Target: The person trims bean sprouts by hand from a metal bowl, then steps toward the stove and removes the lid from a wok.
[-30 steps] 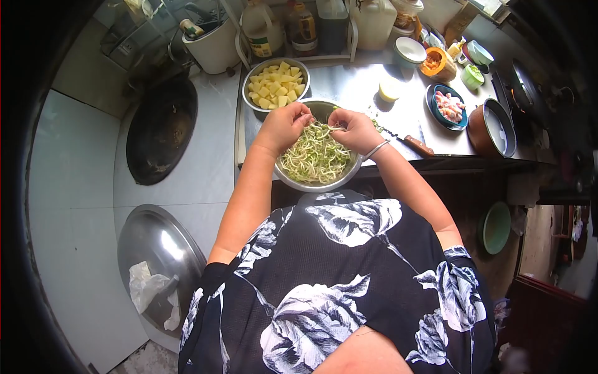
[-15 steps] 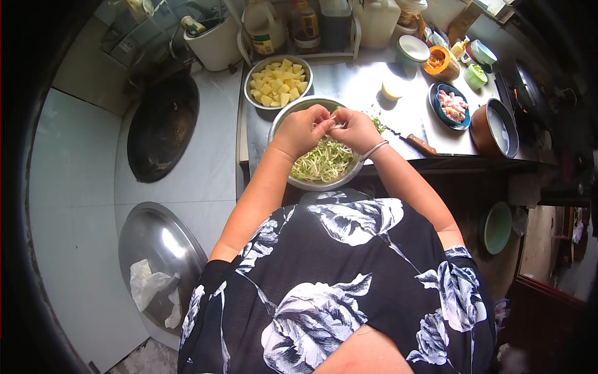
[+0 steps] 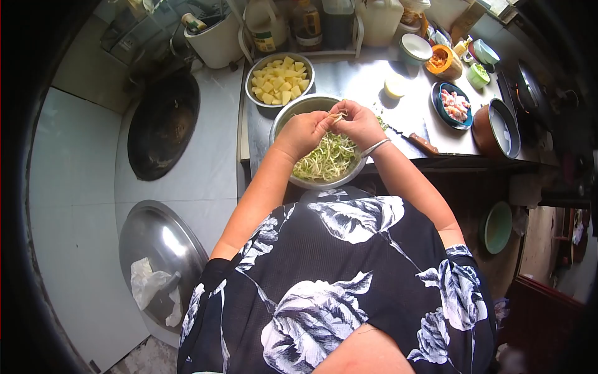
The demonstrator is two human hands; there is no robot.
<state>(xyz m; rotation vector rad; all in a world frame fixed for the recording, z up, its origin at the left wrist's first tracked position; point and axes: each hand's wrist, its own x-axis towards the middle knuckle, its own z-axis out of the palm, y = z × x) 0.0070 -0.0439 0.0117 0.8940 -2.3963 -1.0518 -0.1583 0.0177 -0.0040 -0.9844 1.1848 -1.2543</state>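
A steel bowl (image 3: 279,118) at the counter's front edge holds a heap of green and white bean sprouts (image 3: 327,158). Over the bowl's far part, my left hand (image 3: 305,132) is closed with its fingertips pinched on a few sprouts. My right hand (image 3: 360,127), with a bangle at the wrist, pinches the same small bunch of sprouts (image 3: 338,116) from the other side, fingertips nearly touching. Just behind the bowl stands a smaller steel bowl of cut yellow potato pieces (image 3: 280,81). A knife with a brown handle (image 3: 423,144) lies to the right of my right hand.
A wok (image 3: 163,128) and a large metal lid (image 3: 159,240) are on the left. To the right are a pale yellow round piece (image 3: 394,86), a plate of meat (image 3: 455,105), a cut pumpkin (image 3: 441,61) and a brown pot (image 3: 496,129). Bottles line the back.
My hands have come together from either side of the bowl, with my left hand moving right. They now pinch a few sprouts between them.
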